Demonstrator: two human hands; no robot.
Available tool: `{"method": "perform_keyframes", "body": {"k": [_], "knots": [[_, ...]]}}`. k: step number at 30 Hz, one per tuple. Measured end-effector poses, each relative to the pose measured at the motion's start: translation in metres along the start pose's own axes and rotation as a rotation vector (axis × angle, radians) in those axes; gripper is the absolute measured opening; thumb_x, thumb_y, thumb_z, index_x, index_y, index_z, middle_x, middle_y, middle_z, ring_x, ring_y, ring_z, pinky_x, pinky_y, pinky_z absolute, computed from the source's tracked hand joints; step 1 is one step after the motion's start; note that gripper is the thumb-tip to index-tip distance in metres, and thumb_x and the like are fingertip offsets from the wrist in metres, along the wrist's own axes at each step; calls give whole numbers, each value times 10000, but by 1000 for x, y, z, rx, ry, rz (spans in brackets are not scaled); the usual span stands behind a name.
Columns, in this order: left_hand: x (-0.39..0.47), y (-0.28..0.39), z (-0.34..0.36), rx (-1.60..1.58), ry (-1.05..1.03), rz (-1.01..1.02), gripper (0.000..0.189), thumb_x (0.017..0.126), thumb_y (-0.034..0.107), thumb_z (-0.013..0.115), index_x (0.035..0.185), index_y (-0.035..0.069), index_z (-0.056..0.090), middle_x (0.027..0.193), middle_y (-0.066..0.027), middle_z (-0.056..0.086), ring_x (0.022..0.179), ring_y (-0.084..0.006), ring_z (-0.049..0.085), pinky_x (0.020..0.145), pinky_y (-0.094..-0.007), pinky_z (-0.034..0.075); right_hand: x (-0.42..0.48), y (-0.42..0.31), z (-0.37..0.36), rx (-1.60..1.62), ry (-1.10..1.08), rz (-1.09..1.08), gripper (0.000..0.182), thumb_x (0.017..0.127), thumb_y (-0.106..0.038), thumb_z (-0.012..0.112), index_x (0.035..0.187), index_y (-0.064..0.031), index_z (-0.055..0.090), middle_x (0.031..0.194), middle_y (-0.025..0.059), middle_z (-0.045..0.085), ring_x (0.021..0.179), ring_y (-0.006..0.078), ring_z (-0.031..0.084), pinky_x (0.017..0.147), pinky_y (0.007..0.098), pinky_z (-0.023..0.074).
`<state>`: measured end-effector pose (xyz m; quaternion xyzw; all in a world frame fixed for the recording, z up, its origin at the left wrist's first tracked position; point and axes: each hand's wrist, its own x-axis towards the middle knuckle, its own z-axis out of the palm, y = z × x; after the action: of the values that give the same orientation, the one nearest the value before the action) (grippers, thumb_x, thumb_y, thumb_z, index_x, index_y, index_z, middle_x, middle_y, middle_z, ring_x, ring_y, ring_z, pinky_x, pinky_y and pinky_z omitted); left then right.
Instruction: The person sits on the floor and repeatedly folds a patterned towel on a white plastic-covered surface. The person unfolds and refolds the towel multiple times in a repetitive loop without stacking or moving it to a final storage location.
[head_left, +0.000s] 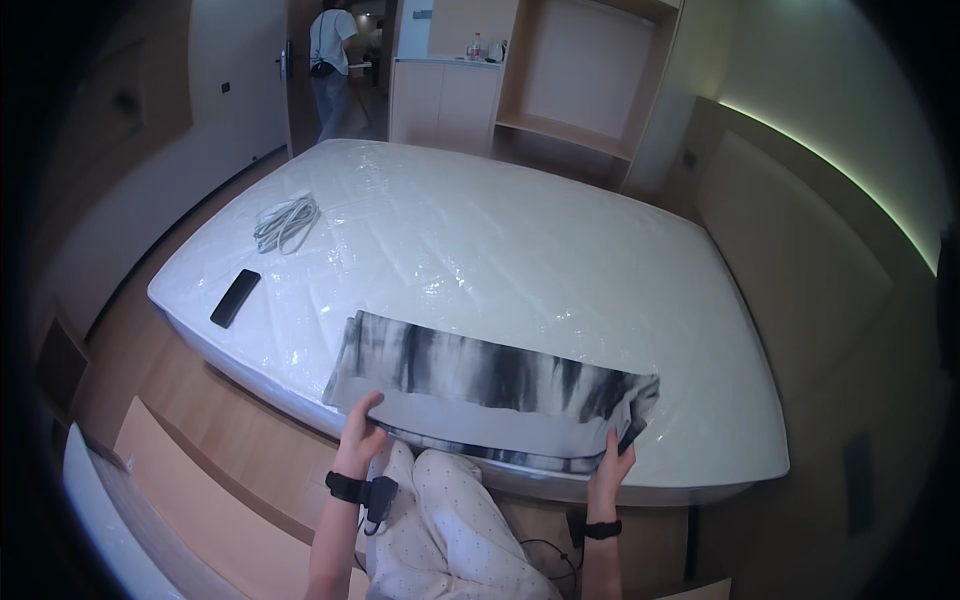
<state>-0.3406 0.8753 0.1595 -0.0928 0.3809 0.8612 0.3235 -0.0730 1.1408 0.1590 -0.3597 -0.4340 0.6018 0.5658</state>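
A folded fabric piece with blurred black, grey and white stripes lies along the near edge of a mattress wrapped in clear plastic. A plain pale grey band of the cloth shows below the striped part. My left hand grips its near left edge, thumb on top. At the near right corner, where the layers bunch up, my right hand holds the cloth between thumb and fingers. The fingertips of both hands are hidden beneath the fabric.
On the mattress lie a coiled pale cable and a black phone-like object. A person stands beyond the far left corner. A padded headboard borders the right side; a panel lies at lower left.
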Motion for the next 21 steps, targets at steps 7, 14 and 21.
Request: {"method": "perform_keyframes", "body": {"k": [7,14,21], "knots": [[-5,-6,20,168,-60,200,276,845,222,601,1043,39,538,1008,-49,566,938,-170,530,848,-312,412,-38,-62,88,-737,-935,-699,613,613,9,620,1209,-116,548,1260,90,519,1231,281,409,1042,420,264],[-33,-2,74,562,-10,317,378,882,267,572,1153,14,503,1077,-37,558,972,-128,517,837,-285,408,-53,-21,92,-921,-1140,-784,555,617,-68,667,1160,-126,569,1252,39,526,1248,246,384,1060,461,240],[-75,-58,152,1878,-688,1022,698,663,148,643,1323,154,414,1425,-161,266,1314,-326,253,1046,-525,206,-54,-21,61,-970,-1199,-524,411,659,-69,647,1067,-104,616,1095,73,617,1145,246,499,1034,446,283]]}}
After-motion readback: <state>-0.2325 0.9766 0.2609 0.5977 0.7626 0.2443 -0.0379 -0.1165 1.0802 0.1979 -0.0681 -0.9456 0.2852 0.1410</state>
